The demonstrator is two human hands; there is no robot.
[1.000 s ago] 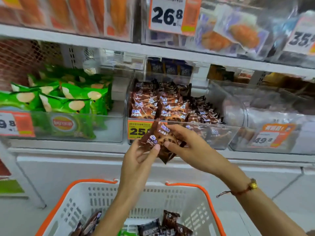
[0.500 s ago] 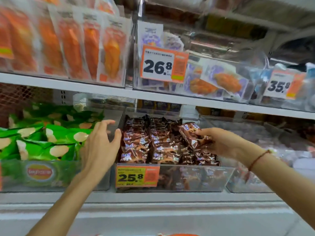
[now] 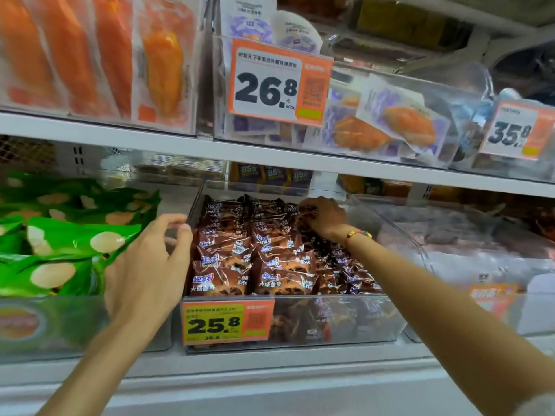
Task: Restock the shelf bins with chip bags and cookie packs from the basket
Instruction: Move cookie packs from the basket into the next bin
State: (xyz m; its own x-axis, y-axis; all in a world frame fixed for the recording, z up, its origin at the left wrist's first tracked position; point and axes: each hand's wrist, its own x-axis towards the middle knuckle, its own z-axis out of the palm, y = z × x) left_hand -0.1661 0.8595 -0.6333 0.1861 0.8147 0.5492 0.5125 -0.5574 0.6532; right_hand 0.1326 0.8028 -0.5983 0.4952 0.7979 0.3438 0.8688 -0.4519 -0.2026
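A clear shelf bin [image 3: 345,322] with a 25.8 price tag holds rows of brown cookie packs [image 3: 270,256]. My right hand [image 3: 324,217] reaches to the bin's back right, and its fingers grip a brown cookie pack [image 3: 304,216] low among the others. My left hand [image 3: 150,262] is at the bin's left wall, its fingers loosely curved and its fingertips touching the rim, holding nothing. Green chip bags [image 3: 69,244] fill the bin to the left. The basket is out of view.
A white shelf board [image 3: 270,159] runs close above the bins. On it stand bins of orange and purple packs with price tags 26.8 [image 3: 279,82] and 35.8 [image 3: 515,130]. Another clear bin [image 3: 480,265] of pale packs stands at the right.
My view rose and moved closer, so the basket dropped out of sight. My right hand carried the cookie pack from in front of the bin to its back right. My left hand let go and moved to the bin's left wall.
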